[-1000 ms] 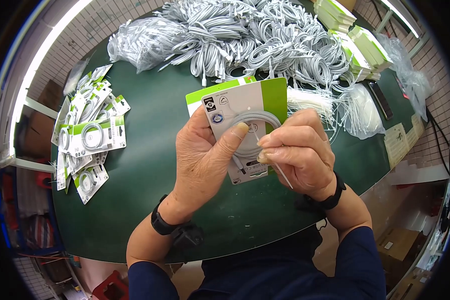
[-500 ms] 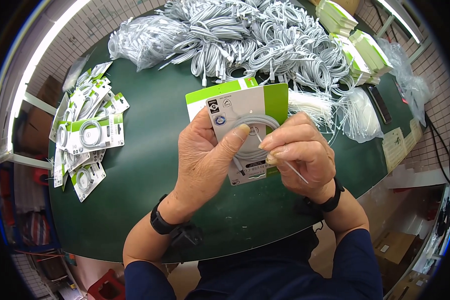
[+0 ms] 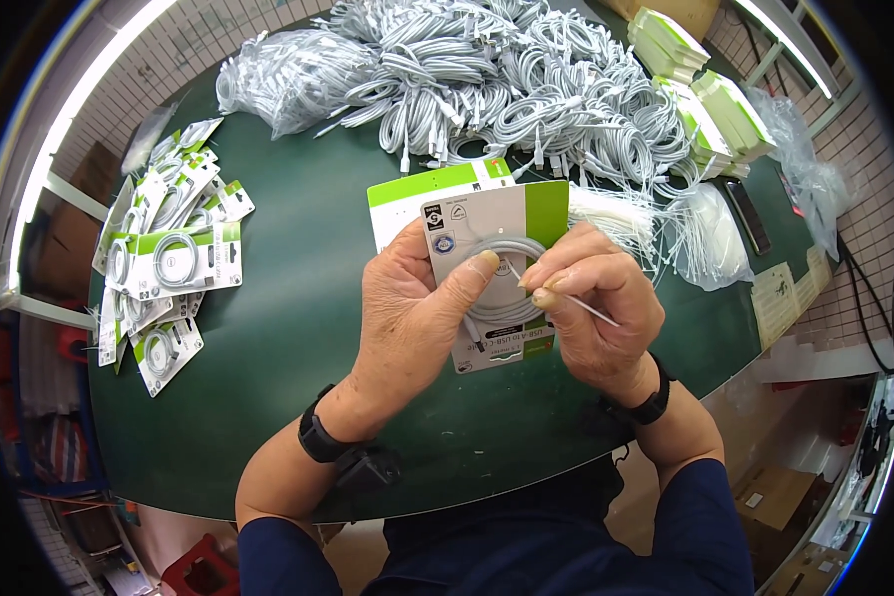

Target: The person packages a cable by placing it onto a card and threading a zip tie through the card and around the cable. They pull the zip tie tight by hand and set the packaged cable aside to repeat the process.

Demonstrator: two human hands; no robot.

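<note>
My left hand [image 3: 407,308] keeps a firm grip on a white-and-green card [image 3: 479,211], thumb pressed onto the pale coiled cable [image 3: 512,242] on its face, while the grip of my right hand [image 3: 609,308] pinches a thin white tie [image 3: 596,312] between thumb and fingertips just beside the coil. The card is raised over the green desk [image 3: 288,268], in front of another card [image 3: 391,213], with a heap of loose cables [image 3: 526,94] beyond and a pile of carded cables [image 3: 169,233] well off to the left.
</note>
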